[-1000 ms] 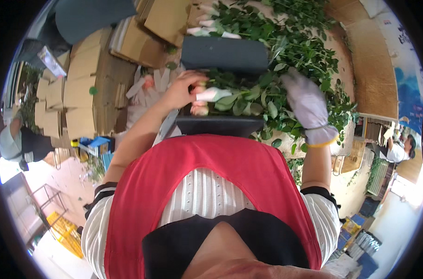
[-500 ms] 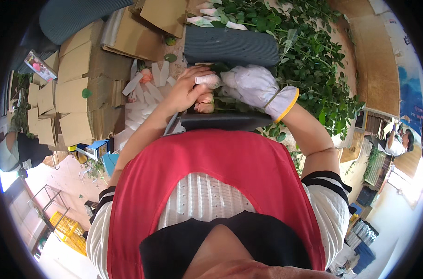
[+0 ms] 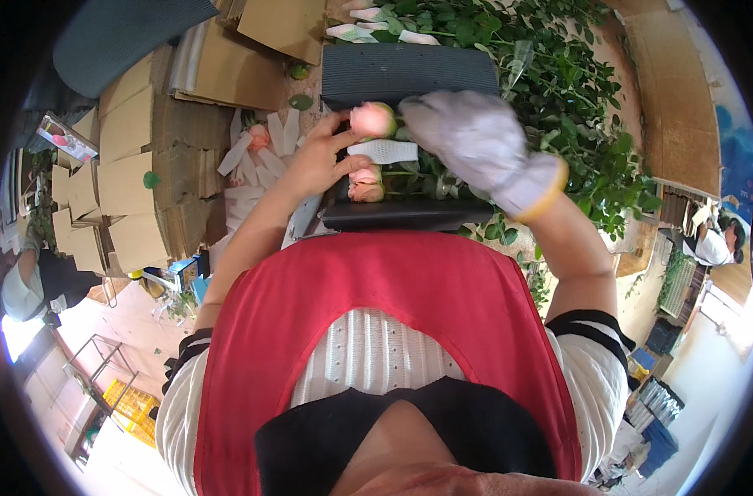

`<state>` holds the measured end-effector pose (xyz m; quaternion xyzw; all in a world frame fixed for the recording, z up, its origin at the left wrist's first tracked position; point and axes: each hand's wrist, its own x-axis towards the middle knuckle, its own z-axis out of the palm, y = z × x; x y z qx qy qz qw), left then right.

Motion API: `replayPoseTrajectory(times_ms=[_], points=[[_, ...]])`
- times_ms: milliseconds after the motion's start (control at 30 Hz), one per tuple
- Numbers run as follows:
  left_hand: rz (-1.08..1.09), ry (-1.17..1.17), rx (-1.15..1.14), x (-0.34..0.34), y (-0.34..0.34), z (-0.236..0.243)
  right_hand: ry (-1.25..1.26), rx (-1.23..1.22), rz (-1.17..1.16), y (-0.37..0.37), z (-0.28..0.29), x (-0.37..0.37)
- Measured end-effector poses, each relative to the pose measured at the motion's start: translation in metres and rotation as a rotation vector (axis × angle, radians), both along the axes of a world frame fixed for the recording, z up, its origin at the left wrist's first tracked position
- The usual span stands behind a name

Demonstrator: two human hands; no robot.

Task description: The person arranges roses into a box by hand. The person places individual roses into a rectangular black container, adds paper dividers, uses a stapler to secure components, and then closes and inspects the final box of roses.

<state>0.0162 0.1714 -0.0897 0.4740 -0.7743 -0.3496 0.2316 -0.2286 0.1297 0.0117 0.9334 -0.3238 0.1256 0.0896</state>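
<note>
The upper pink rose (image 3: 371, 120) lies with its bloom to the left, between a ribbed dark panel (image 3: 409, 74) on the far side and a dark padded edge (image 3: 405, 216) near the red apron (image 3: 393, 269). Just below it is a white net sleeve (image 3: 384, 151); whether a bloom sits inside cannot be told. Below that lies the lower pink rose (image 3: 365, 183). The bare left hand (image 3: 312, 165) is at the left of these heads, thumb and forefinger parted, the forefinger against the upper bloom and the thumb by the sleeve's end; how firmly they press cannot be told. The gloved right hand (image 3: 475, 140) is blurred over the stems just right of that bloom, its fingers bunched, and what they pinch, if anything, is hidden. Petals could bruise if the left fingers squeeze too hard, a neck could snap if the glove pulls against that hold, and the netting could snag on leaves. Beyond the glove, leafy stems (image 3: 571, 107) crowd the surface and could tangle with these ones. Loose white sleeves (image 3: 246, 194) lie left of the forearm, beside cardboard boxes (image 3: 128, 186).
</note>
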Motion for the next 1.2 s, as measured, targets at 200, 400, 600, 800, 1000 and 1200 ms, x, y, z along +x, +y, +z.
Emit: replayPoseTrajectory(times_ms=[200, 400, 600, 800, 1000, 1200], points=[[-0.098, 0.022, -0.073, 0.007, -0.006, -0.003, 0.02, -0.176, 0.03, 0.001, -0.028, -0.001], [-0.052, 0.106, -0.105, 0.001, -0.002, -0.007, 0.221, 0.217, -0.156, 0.015, 0.044, -0.074], [-0.079, 0.136, -0.089, 0.004, -0.004, -0.009, 0.056, -0.042, -0.409, 0.024, 0.11, -0.054], [-0.111, 0.058, 0.112, 0.003, -0.008, 0.0, -0.001, -0.192, -0.038, 0.002, -0.04, 0.016], [-0.075, 0.084, -0.014, -0.002, 0.01, -0.008, -0.037, -0.254, 0.078, -0.009, -0.05, 0.017], [0.043, -0.192, -0.419, -0.005, 0.013, -0.004, 0.002, -0.078, -0.038, -0.001, -0.057, 0.016]])
